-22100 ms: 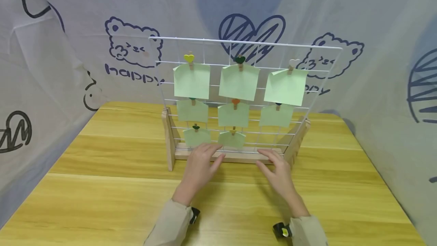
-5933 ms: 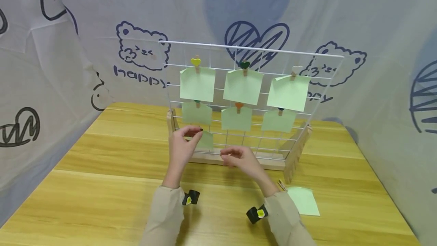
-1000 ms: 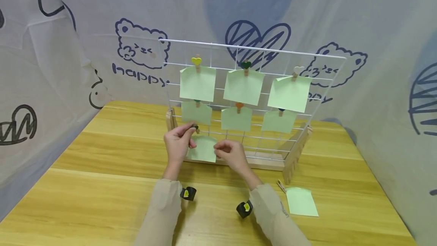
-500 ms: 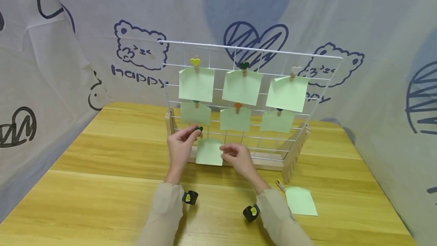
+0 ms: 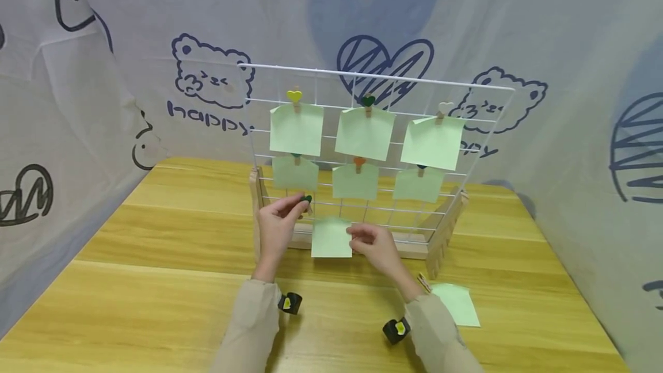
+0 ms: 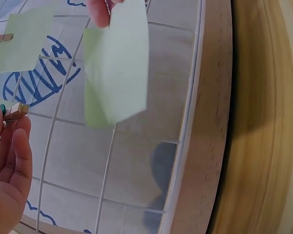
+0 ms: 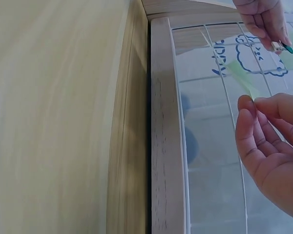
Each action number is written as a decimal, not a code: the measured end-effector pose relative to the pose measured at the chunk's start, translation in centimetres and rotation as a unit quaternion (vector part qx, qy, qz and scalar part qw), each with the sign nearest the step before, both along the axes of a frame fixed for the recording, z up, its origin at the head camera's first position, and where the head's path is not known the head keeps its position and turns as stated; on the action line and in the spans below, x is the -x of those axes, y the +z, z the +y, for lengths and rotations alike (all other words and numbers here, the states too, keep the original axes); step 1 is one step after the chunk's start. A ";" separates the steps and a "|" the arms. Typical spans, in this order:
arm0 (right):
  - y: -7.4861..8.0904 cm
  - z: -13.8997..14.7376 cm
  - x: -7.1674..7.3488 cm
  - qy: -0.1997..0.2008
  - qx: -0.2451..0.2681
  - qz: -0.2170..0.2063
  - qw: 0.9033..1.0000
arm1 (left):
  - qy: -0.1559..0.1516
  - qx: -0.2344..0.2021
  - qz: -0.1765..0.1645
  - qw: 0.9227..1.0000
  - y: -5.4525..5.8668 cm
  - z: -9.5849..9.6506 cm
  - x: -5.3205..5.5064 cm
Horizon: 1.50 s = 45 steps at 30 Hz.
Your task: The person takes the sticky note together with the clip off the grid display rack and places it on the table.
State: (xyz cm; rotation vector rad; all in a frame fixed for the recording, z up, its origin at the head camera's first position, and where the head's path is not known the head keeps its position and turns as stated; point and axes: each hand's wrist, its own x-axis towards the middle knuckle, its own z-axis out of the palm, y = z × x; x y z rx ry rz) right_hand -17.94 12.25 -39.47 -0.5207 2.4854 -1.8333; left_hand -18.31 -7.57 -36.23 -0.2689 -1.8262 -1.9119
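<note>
A small wooden clothespin [image 5: 307,200] with a dark green heart is pinched between the thumb and fingers of my left hand [image 5: 276,228], in front of the lower left of the white wire grid [image 5: 414,80]. My right hand [image 5: 381,249] pinches the right edge of a pale green paper note [image 5: 331,239], held low before the grid. In the left wrist view, the note [image 6: 119,68] is apart from the clothespin [image 6: 17,112]. Several other notes, such as the top middle note [image 5: 365,133], hang from the grid by heart clothespins in two rows.
The grid stands in a wooden base [image 5: 411,249] with side posts. On the wooden table [image 5: 171,304], by my right sleeve, lie another green note [image 5: 458,305] and a clothespin [image 5: 423,282]. A white printed cloth [image 5: 114,102] hangs behind.
Two bottom-row notes have come off the grid since the oldest frame; one lies on the table with a clothespin. Within the last second, my right hand drew the other note rightward, away from the green-heart clothespin.
</note>
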 end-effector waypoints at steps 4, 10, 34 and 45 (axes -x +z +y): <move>-0.6 1.0 -0.1 -0.008 0.009 -0.006 1.000 | 0.003 0.010 -0.003 1.000 -0.3 0.2 0.0; -1.7 2.4 0.0 -0.020 -0.001 -0.012 1.000 | -0.007 -0.015 0.019 1.000 -1.8 0.6 1.1; -2.2 6.5 -1.7 -0.062 0.001 -0.041 0.997 | -0.067 0.007 0.001 0.998 -1.1 3.2 -0.3; -2.6 8.5 -2.5 -0.071 -0.003 -0.067 0.995 | -0.100 0.009 -0.017 0.995 -1.5 4.5 -0.5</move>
